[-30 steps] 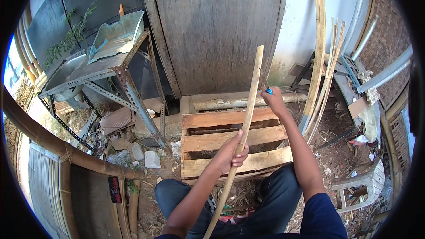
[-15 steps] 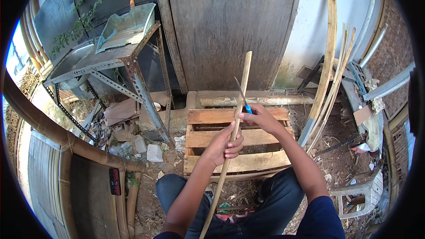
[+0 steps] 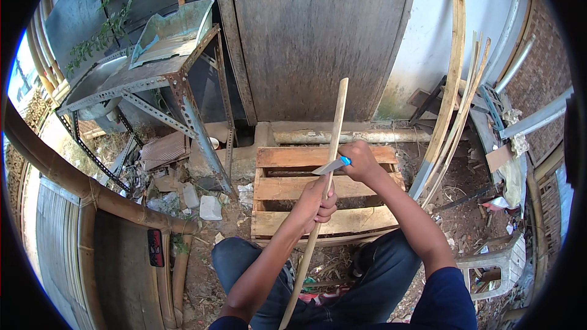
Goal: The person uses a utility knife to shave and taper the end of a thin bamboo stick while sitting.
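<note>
Knife (image 3: 329,167) and right hand (image 3: 361,162) have turned since half a second ago: the blade pointed to the far side then, and now it points left, across the stick (image 3: 337,123). The right hand is wrapped around the knife's blue handle. The left hand (image 3: 318,206) is curled tight around the stick, just on the near side of the blade, so those fingers are close to it. The stick is in the middle, slanting from the far side down between the two knees (image 3: 238,267).

A wooden crate (image 3: 278,188) with gaps between its boards sits low under the hands and fills most of the room in front of the knees. Past it, a long pole (image 3: 367,137) lies at the foot of a big brown door (image 3: 318,36).

On the far right, long wood strips (image 3: 454,55) lean on a white wall (image 3: 428,43), a bit away from the right arm. A broken plastic chair (image 3: 510,269) is on the near right.

On the far left is a metal desk (image 3: 147,79) with a broken tub (image 3: 197,21) on it and a leafy plant (image 3: 113,27) beside it. A white block (image 3: 210,208) lies on the messy ground left of the crate. A bent bamboo pole (image 3: 122,214) crosses the left side, and a flat black and red thing (image 3: 156,247) is near it.
</note>
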Tool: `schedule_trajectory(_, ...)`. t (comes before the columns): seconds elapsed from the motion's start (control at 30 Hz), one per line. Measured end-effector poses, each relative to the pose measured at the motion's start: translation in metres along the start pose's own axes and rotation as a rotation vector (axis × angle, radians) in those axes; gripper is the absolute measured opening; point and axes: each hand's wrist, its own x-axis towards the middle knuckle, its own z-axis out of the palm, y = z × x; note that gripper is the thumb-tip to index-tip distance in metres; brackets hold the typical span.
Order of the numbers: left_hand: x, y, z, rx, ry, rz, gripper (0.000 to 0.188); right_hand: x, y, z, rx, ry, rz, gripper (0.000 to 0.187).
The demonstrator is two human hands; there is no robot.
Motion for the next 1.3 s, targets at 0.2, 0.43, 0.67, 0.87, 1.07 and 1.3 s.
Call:
schedule_trajectory(0.2, 0.001, -0.014, 0.014, 0.001, 0.036, -0.046, 0.048, 0.005, 0.035, -0.006, -0.098, 0.204, 0.363, 0.027)
schedule_trajectory(0.43, 0.006, -0.031, 0.038, 0.023, -0.083, -0.154, 0.046, -0.023, 0.110, -0.043, 0.037, 0.395, 0.611, 0.034)
schedule_trajectory(0.67, 0.003, -0.001, 0.009, -0.062, -0.047, -0.077, 0.049, -0.010, 0.040, -0.025, 0.963, 0.320, 0.780, 0.033)
schedule_trajectory(0.87, -0.002, 0.015, 0.001, -0.085, -0.074, -0.069, 0.049, -0.003, -0.003, -0.010, 0.369, 0.047, 0.313, 0.031)
schedule_trajectory(1.07, -0.004, 0.005, -0.006, -0.243, -0.351, -0.185, 0.053, 0.000, -0.005, -0.004, 0.251, 0.107, 0.180, 0.026)
schedule_trajectory(1.3, 0.004, -0.008, 0.012, -0.182, -0.250, -0.228, 0.053, 0.001, 0.025, -0.039, 0.038, 0.224, 0.377, 0.025)
